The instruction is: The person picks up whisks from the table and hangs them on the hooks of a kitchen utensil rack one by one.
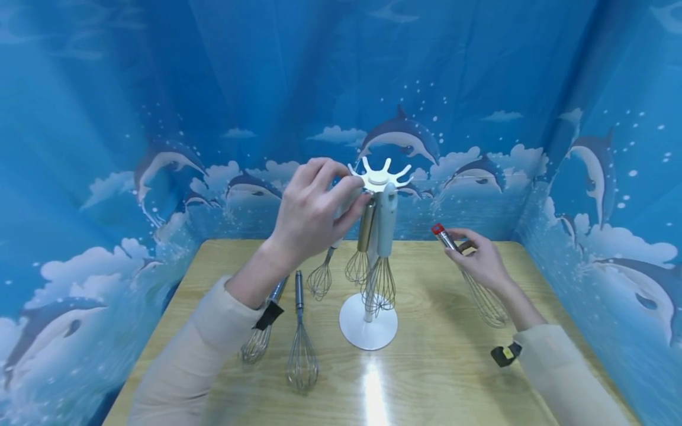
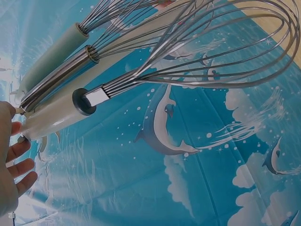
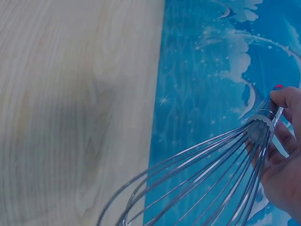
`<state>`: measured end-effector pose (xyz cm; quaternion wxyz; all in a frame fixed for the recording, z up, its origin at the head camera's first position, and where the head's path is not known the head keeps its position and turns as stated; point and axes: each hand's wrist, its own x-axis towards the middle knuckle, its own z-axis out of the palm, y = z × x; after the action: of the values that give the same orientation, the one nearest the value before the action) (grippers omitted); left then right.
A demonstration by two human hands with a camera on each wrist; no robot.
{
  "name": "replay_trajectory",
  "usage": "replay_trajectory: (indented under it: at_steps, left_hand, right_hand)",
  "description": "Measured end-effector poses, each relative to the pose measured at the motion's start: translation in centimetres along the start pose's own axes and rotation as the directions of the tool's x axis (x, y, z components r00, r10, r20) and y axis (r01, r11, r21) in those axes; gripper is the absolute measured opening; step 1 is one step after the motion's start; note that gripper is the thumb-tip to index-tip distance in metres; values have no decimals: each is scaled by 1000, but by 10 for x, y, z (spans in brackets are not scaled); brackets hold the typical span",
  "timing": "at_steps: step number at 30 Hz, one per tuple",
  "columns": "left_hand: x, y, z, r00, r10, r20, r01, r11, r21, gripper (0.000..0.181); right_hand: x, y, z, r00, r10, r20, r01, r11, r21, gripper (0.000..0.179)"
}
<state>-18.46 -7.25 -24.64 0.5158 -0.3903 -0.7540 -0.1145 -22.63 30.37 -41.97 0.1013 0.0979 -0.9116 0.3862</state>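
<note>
My left hand (image 1: 314,207) is up at the prongs of a white rack (image 1: 379,177), thumb and index finger pinching the top of a metal-handled whisk (image 1: 366,228). Beside it hangs a pale blue-handled whisk (image 1: 387,222). A white-handled whisk (image 2: 61,115) hangs close by my spread fingers, its handle mostly hidden by the hand in the head view. Off to the right, my right hand (image 1: 482,260) grips a steel whisk with a red-tipped handle (image 1: 443,235); its wires (image 3: 202,174) slant down over the table's right side.
Two more steel whisks, one nearer the middle (image 1: 301,337) and one partly under the left wrist (image 1: 258,343), lie on the wooden table (image 1: 426,378). The rack's round base (image 1: 367,340) stands mid-table. Blue dolphin-print curtains (image 1: 293,89) enclose the back and sides.
</note>
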Motion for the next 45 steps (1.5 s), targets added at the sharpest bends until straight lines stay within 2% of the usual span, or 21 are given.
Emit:
replay_trajectory:
  at_steps: [15,32,45]
  left_hand:
    - [1,0,-1,1000,15,7,-15,1000,12,18]
    - [1,0,-1,1000,7,5,-7,1000,-2,18]
    - [0,0,-1,1000,1,5,-1,1000,1,19]
  right_hand:
    - [0,-29,-1,994,-99,-55,105,989,105,44]
    - [-6,-69,0,981,-160,-107,177,969,171,44]
    - [-9,-101,-1,951,-262,-163,294,930,221,45]
